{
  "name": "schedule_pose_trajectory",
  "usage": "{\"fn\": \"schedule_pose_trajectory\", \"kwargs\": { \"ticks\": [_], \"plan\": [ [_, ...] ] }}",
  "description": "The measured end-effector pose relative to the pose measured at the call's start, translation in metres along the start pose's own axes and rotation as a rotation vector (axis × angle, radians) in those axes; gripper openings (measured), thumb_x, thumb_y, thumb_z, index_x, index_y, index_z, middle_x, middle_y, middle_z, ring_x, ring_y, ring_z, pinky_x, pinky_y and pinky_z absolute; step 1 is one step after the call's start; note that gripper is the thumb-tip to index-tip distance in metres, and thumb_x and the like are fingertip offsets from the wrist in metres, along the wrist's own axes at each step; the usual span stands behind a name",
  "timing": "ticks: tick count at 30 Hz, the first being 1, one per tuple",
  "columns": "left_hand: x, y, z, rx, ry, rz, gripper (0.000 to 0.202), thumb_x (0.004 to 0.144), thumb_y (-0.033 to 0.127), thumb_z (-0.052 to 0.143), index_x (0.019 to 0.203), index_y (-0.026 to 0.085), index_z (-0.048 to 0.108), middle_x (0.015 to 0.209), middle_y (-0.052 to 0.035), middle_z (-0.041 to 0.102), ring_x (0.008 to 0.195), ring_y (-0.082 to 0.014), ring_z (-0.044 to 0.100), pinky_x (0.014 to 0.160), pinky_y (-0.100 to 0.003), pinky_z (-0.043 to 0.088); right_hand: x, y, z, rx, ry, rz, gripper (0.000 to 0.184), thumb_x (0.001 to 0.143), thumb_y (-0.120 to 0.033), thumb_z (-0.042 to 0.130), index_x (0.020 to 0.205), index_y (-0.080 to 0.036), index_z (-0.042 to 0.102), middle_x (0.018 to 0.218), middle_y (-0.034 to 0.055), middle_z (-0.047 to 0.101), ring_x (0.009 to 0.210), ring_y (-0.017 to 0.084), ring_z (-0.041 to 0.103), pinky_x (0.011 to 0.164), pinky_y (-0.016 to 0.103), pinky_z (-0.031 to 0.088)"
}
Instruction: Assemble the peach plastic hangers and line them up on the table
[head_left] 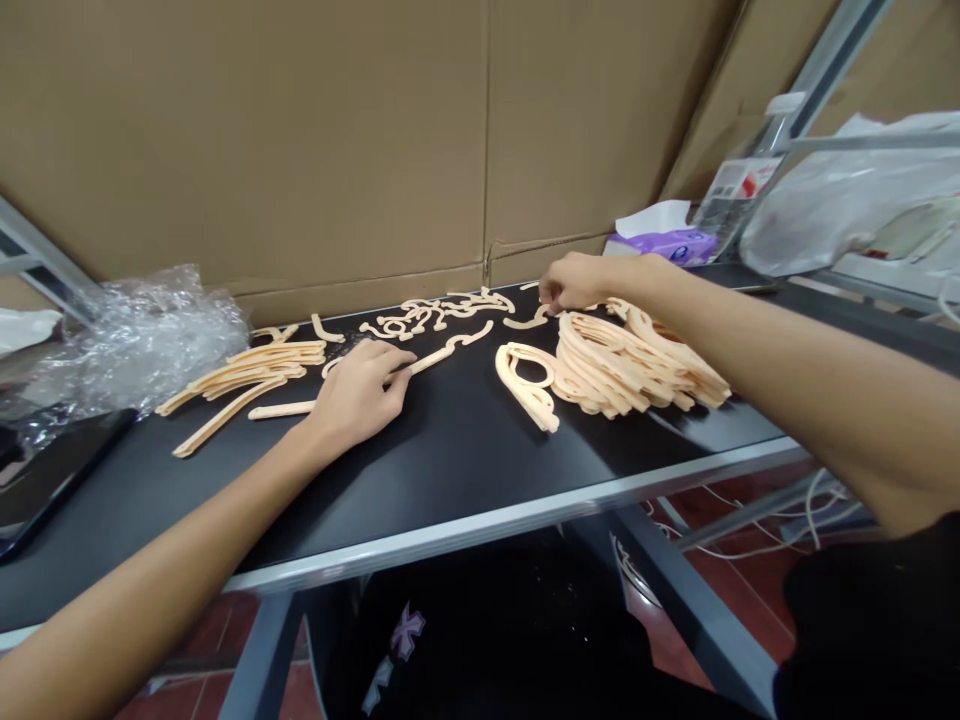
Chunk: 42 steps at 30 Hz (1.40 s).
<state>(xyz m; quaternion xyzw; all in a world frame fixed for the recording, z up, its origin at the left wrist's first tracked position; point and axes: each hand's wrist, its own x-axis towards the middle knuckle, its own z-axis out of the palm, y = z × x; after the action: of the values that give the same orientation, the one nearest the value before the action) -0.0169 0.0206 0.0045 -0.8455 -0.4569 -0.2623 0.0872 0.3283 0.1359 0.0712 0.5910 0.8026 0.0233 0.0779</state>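
Under my left hand (364, 390) lies a long peach-coloured plastic hanger piece (431, 361), its ends showing on both sides of the hand. My fingers are bent round its middle, which they hide. A curved hook piece (472, 336) lies at its right end. Farther back, my right hand (566, 283) pinches another curved hook piece (529, 320) with its fingertips, just behind a large heap of folded hanger pieces (622, 365). One folded hanger piece (529, 385) lies left of that heap. Several straight arm pieces (255, 365) are stacked left of my left hand.
Several small hooks (435, 312) lie scattered along the back near the cardboard wall (337, 140). Crumpled clear plastic wrap (150, 335) and a dark tablet-like device (67, 470) are at left. A purple tissue pack (664, 243) and a bottle (750, 175) stand at back right.
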Motion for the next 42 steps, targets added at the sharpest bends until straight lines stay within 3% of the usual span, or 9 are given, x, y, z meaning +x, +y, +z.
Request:
{"fn": "schedule_pose_trajectory", "kwargs": {
  "ticks": [5, 9, 13, 17, 25, 30, 34, 38, 42],
  "plan": [
    [0.002, -0.003, -0.004, 0.014, 0.091, 0.025, 0.029, 0.098, 0.028, 0.054, 0.109, 0.019, 0.078, 0.111, -0.0118, 0.079, 0.11, -0.0294, 0.071, 0.102, -0.046, 0.057, -0.018, -0.017, -0.026, 0.136, 0.225, -0.045, 0.027, 0.096, -0.02, 0.063, 0.115, -0.009, 0.079, 0.108, 0.0144, 0.08, 0.095, 0.022, 0.071, 0.088, 0.034, 0.051],
    [0.003, 0.002, -0.009, 0.025, 0.141, 0.039, 0.028, 0.1, 0.031, 0.054, 0.11, 0.018, 0.076, 0.107, -0.0113, 0.078, 0.104, -0.0284, 0.07, 0.097, -0.043, 0.057, -0.042, -0.073, -0.044, 0.403, 0.427, -0.179, 0.034, 0.098, -0.033, 0.062, 0.121, -0.014, 0.079, 0.112, 0.014, 0.079, 0.099, 0.024, 0.07, 0.09, 0.034, 0.051],
    [0.004, 0.005, -0.025, 0.083, 0.24, 0.056, 0.023, 0.102, 0.032, 0.057, 0.116, 0.019, 0.07, 0.105, -0.0087, 0.074, 0.103, -0.0263, 0.067, 0.098, -0.042, 0.055, -0.053, -0.135, -0.042, 0.622, 0.49, -0.31, 0.033, 0.094, -0.024, 0.059, 0.116, -0.01, 0.079, 0.107, 0.0134, 0.079, 0.098, 0.023, 0.069, 0.087, 0.034, 0.052],
    [0.004, -0.002, -0.039, 0.216, 0.415, 0.121, 0.028, 0.098, 0.034, 0.064, 0.121, 0.018, 0.068, 0.119, -0.0135, 0.069, 0.115, -0.0304, 0.062, 0.102, -0.047, 0.052, -0.05, -0.173, -0.033, 0.952, 0.335, -0.375, 0.032, 0.091, -0.018, 0.054, 0.11, -0.01, 0.079, 0.09, 0.0106, 0.077, 0.081, 0.019, 0.067, 0.078, 0.033, 0.055],
    [0.007, -0.021, -0.044, 0.115, 0.292, 0.183, 0.03, 0.106, 0.027, 0.047, 0.115, 0.02, 0.075, 0.11, -0.0085, 0.079, 0.099, -0.0218, 0.073, 0.09, -0.033, 0.056, -0.044, -0.2, -0.031, 1.548, 0.101, -0.201, 0.013, 0.092, -0.009, 0.054, 0.099, -0.017, 0.061, 0.07, 0.0011, 0.065, 0.055, 0.01, 0.055, 0.051, 0.021, 0.041],
    [0.009, -0.03, -0.058, 0.14, 0.288, -0.062, 0.033, 0.103, 0.03, 0.051, 0.124, 0.021, 0.075, 0.111, -0.0086, 0.081, 0.097, -0.0222, 0.074, 0.09, -0.033, 0.055, -0.032, -0.197, -0.019, 0.994, 0.319, -0.293, 0.019, 0.1, -0.025, 0.058, 0.099, -0.015, 0.074, 0.088, 0.0096, 0.075, 0.077, 0.017, 0.066, 0.071, 0.028, 0.047],
    [0.01, -0.036, -0.064, 0.142, 0.2, -0.249, 0.037, 0.099, 0.031, 0.055, 0.129, 0.022, 0.074, 0.109, -0.0086, 0.081, 0.097, -0.0241, 0.074, 0.085, -0.032, 0.054, -0.031, -0.204, -0.003, 0.31, 0.258, -0.486, 0.027, 0.099, -0.03, 0.061, 0.099, -0.011, 0.08, 0.109, 0.0188, 0.077, 0.103, 0.029, 0.068, 0.081, 0.036, 0.044],
    [0.011, -0.037, -0.066, 0.145, 0.114, -0.349, 0.037, 0.092, 0.03, 0.06, 0.124, 0.024, 0.077, 0.102, -0.0069, 0.081, 0.09, -0.0256, 0.073, 0.079, -0.033, 0.052, -0.032, -0.21, 0.008, 0.133, 0.283, -0.528, 0.032, 0.101, -0.014, 0.049, 0.108, -0.009, 0.08, 0.119, 0.0184, 0.076, 0.114, 0.029, 0.065, 0.086, 0.036, 0.042],
    [0.011, -0.03, -0.071, 0.111, 0.206, -0.363, 0.038, 0.088, 0.029, 0.061, 0.122, 0.022, 0.078, 0.101, -0.0058, 0.081, 0.088, -0.0227, 0.07, 0.081, -0.033, 0.049, -0.03, -0.205, 0.008, 0.11, 0.363, -0.466, 0.033, 0.104, -0.015, 0.046, 0.112, -0.009, 0.077, 0.118, 0.018, 0.077, 0.108, 0.029, 0.069, 0.084, 0.038, 0.041]
  ]
}}
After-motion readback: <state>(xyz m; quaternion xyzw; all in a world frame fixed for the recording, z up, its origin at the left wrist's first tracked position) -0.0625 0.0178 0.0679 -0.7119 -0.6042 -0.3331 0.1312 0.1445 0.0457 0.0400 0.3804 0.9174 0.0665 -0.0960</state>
